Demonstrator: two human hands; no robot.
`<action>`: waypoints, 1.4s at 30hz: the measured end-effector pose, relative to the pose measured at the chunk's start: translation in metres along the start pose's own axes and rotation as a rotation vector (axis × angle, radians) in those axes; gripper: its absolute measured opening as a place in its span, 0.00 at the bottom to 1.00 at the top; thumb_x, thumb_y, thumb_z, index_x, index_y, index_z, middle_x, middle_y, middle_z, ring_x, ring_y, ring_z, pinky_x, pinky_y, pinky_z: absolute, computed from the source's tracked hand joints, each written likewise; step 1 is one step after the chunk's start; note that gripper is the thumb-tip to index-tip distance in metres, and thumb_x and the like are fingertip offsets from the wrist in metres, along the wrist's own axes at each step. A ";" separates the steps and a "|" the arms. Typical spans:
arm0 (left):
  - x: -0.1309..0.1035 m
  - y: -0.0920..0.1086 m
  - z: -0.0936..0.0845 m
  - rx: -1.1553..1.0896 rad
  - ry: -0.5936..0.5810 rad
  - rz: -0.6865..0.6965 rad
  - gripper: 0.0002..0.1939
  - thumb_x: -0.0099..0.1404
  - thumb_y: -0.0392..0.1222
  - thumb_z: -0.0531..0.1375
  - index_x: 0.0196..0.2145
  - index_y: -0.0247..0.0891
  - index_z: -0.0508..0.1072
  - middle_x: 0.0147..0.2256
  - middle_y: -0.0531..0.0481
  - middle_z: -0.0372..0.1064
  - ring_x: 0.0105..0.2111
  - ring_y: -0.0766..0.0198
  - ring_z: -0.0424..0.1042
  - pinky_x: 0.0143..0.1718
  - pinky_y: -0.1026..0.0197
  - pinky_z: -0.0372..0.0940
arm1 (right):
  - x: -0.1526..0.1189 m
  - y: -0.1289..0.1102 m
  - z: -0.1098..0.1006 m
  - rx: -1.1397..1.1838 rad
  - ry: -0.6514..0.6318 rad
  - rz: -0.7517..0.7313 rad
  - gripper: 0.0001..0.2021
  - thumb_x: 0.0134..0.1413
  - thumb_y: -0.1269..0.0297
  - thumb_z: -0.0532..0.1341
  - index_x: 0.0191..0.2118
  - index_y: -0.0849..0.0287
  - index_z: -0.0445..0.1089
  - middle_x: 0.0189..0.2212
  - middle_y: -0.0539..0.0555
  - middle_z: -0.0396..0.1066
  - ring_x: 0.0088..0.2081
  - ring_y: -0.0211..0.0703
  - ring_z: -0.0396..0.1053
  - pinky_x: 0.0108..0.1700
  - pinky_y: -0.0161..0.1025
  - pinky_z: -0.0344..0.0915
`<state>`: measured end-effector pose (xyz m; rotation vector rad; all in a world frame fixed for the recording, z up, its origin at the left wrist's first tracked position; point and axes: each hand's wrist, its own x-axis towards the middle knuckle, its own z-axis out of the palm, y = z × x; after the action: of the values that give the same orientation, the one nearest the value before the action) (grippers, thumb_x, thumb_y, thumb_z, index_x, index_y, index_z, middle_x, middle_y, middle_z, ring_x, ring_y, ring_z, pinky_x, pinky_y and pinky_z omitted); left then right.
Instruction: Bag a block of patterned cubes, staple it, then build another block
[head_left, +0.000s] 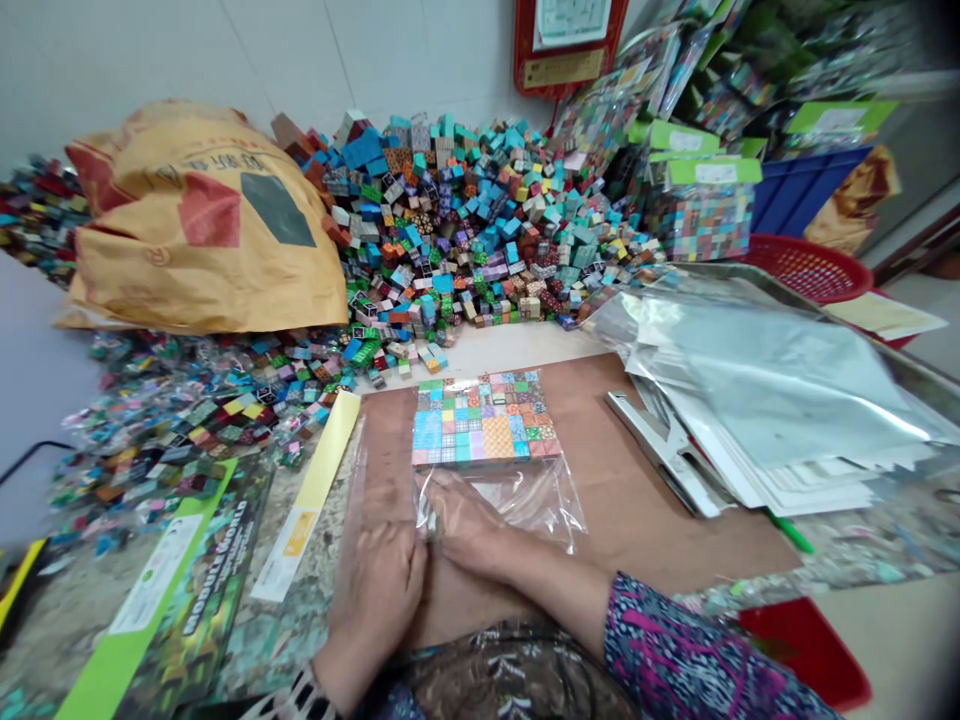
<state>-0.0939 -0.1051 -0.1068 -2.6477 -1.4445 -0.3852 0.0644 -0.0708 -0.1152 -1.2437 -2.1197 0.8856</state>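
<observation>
A clear plastic bag (536, 500) lies on the brown board (622, 480), with a flat block of small patterned cubes (480, 420) at its far end. My right hand (465, 520) is at the near left part of the bag, its fingers curled on the plastic below the cubes. My left hand (386, 580) is closed beside it, at the bag's lower left corner; what it pinches, if anything, is hidden. A long yellow and white strip (315, 490) lies left of the board.
Loose cubes (465, 220) are heaped behind, beside a yellow sack (210, 250). A stapler (667, 450) and white cards in plastic (787, 400) lie at the right. Green-topped header cards (180, 600) lie at the left. A red basket (810, 268) stands at the back right.
</observation>
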 end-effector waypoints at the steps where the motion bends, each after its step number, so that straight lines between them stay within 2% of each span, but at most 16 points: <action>1: 0.000 0.000 0.000 -0.006 0.003 0.001 0.21 0.73 0.39 0.45 0.24 0.39 0.68 0.22 0.48 0.68 0.25 0.55 0.68 0.30 0.55 0.56 | 0.000 0.000 0.000 -0.002 0.003 0.002 0.26 0.50 0.74 0.57 0.57 0.59 0.65 0.55 0.61 0.67 0.57 0.50 0.63 0.62 0.48 0.58; 6: -0.002 -0.002 0.002 -0.055 0.003 -0.010 0.20 0.73 0.39 0.45 0.25 0.39 0.67 0.24 0.48 0.69 0.27 0.55 0.68 0.31 0.55 0.57 | -0.001 -0.002 0.000 0.002 0.050 -0.022 0.23 0.49 0.76 0.58 0.53 0.60 0.68 0.52 0.61 0.69 0.55 0.49 0.65 0.60 0.46 0.61; 14: -0.008 -0.006 0.008 -0.102 -0.048 -0.041 0.18 0.73 0.40 0.47 0.26 0.39 0.67 0.25 0.48 0.69 0.28 0.55 0.67 0.34 0.55 0.57 | 0.002 -0.008 -0.005 -0.036 -0.010 0.027 0.17 0.50 0.77 0.55 0.46 0.62 0.70 0.49 0.62 0.71 0.53 0.49 0.66 0.58 0.45 0.62; 20: -0.009 -0.005 0.007 -0.086 -0.097 -0.054 0.18 0.72 0.40 0.47 0.26 0.39 0.67 0.27 0.48 0.69 0.30 0.55 0.67 0.35 0.54 0.58 | -0.001 -0.008 -0.003 -0.081 -0.020 0.038 0.21 0.50 0.74 0.57 0.52 0.64 0.67 0.54 0.66 0.67 0.56 0.52 0.65 0.60 0.45 0.60; 23: -0.008 -0.004 0.005 -0.086 -0.109 -0.047 0.17 0.72 0.39 0.47 0.26 0.39 0.67 0.27 0.48 0.70 0.30 0.55 0.68 0.35 0.54 0.58 | -0.001 -0.009 -0.004 -0.091 -0.015 0.018 0.22 0.50 0.74 0.57 0.53 0.66 0.66 0.53 0.67 0.68 0.56 0.54 0.65 0.60 0.46 0.60; 29: -0.008 -0.005 0.004 -0.053 -0.107 -0.013 0.17 0.71 0.38 0.48 0.26 0.39 0.67 0.26 0.48 0.69 0.30 0.55 0.68 0.35 0.54 0.58 | -0.001 -0.013 -0.008 -0.138 -0.066 0.071 0.13 0.49 0.75 0.56 0.42 0.64 0.71 0.43 0.65 0.73 0.54 0.54 0.67 0.55 0.47 0.65; 34: -0.006 -0.005 0.003 -0.031 -0.102 0.032 0.18 0.71 0.37 0.47 0.25 0.39 0.68 0.24 0.48 0.68 0.28 0.55 0.69 0.33 0.55 0.58 | -0.005 -0.016 -0.010 -0.138 -0.038 0.093 0.19 0.50 0.74 0.56 0.50 0.64 0.69 0.47 0.66 0.73 0.54 0.55 0.68 0.55 0.49 0.65; 42: -0.006 -0.005 0.003 0.003 -0.086 0.061 0.17 0.71 0.37 0.47 0.25 0.39 0.68 0.23 0.49 0.68 0.27 0.56 0.68 0.32 0.56 0.58 | -0.004 -0.009 -0.003 -0.130 0.002 0.072 0.25 0.49 0.73 0.56 0.56 0.65 0.65 0.52 0.65 0.71 0.55 0.53 0.68 0.56 0.48 0.65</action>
<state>-0.1006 -0.1062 -0.1112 -2.7301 -1.3816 -0.2667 0.0632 -0.0771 -0.1073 -1.3932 -2.1726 0.7871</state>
